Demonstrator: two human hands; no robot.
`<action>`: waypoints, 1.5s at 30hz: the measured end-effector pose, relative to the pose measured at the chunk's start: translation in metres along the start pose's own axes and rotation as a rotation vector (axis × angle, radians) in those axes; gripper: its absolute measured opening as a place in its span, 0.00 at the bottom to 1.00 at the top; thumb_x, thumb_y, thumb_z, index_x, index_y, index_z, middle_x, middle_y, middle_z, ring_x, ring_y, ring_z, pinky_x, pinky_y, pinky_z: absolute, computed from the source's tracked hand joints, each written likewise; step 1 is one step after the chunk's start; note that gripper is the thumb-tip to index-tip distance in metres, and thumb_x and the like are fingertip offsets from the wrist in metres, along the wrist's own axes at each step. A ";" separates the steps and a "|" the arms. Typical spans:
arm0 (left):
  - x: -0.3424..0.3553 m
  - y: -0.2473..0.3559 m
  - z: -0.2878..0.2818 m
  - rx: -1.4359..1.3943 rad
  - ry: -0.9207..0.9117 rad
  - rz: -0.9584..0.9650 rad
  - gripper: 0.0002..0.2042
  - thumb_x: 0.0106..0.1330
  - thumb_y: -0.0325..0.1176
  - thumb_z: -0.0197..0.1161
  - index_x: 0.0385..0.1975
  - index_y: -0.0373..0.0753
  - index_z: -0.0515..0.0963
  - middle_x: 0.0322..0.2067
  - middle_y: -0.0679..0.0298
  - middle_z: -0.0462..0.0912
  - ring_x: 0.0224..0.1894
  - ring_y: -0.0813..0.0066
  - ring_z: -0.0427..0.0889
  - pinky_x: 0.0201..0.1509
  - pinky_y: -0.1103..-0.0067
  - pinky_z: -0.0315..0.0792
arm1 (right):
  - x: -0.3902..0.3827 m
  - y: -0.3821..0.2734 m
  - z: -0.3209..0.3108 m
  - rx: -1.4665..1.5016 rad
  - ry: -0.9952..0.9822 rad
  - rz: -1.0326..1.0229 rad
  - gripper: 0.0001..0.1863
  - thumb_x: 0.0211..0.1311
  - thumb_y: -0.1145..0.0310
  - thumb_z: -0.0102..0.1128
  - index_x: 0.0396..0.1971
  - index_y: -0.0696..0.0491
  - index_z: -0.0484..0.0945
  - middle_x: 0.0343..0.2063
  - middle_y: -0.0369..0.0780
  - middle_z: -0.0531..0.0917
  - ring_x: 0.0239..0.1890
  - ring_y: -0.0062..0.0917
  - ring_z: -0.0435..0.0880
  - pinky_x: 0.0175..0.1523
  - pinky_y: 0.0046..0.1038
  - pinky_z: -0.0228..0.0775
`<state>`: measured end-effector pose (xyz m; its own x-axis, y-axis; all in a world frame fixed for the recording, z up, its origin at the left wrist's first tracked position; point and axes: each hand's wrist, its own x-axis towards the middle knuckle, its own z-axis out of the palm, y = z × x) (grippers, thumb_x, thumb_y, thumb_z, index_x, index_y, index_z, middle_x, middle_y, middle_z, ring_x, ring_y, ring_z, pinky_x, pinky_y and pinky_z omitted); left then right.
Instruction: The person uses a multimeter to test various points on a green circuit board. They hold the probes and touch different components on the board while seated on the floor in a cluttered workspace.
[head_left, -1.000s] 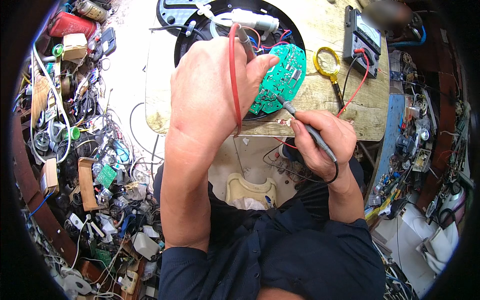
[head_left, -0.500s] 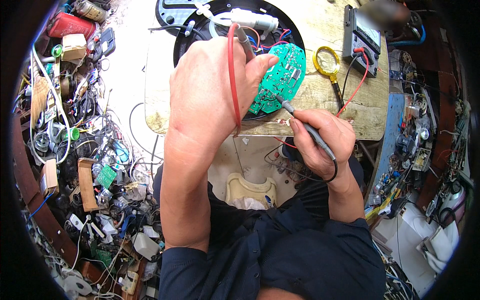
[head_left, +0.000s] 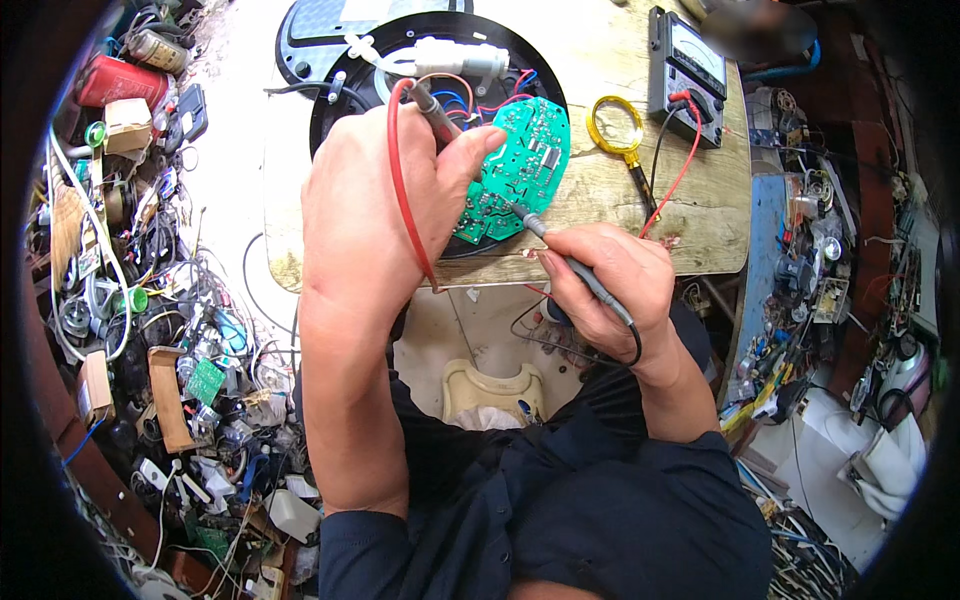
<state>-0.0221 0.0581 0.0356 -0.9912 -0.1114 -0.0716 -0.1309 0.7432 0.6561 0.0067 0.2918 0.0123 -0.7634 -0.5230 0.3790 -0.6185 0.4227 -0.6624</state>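
My left hand (head_left: pixel 365 205) is closed round a grey test probe (head_left: pixel 432 110), its red lead looping down over the wrist. The tip of that probe is hidden behind the hand. My right hand (head_left: pixel 622 278) grips a second grey test probe (head_left: pixel 596 286) with a black lead, held like a pen. Its tip is at the lower part of a green circuit board (head_left: pixel 540 150), seemingly touching it. The board leans in a round black housing (head_left: pixel 330 120), partly covered by my left hand. Inside the housing are a white cylindrical part (head_left: pixel 460 58) and red and blue wires.
Right of the board lie a yellow-rimmed magnifying glass (head_left: pixel 613 128) and an analog multimeter (head_left: pixel 690 80) with red and black leads plugged in. The wooden table (head_left: pixel 700 230) ends just below my hands. Heaped electronic scrap (head_left: pixel 215 400) fills the left side; more parts crowd the right.
The whole scene has shifted left in the picture, as the view itself moved. Both hands keep their probes and nearly the same places over the board.
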 end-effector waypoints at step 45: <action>0.002 -0.007 0.003 0.056 0.020 0.061 0.21 0.73 0.48 0.72 0.31 0.32 0.91 0.18 0.51 0.83 0.20 0.61 0.84 0.28 0.67 0.76 | 0.014 -0.008 -0.003 0.012 -0.016 0.079 0.10 0.59 0.82 0.73 0.41 0.60 0.86 0.32 0.46 0.89 0.30 0.37 0.90 0.36 0.34 0.81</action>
<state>-0.0237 0.0543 0.0286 -0.9968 -0.0776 -0.0178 -0.0721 0.7849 0.6154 0.0001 0.2830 0.0246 -0.8063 -0.5007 0.3149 -0.5545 0.4544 -0.6972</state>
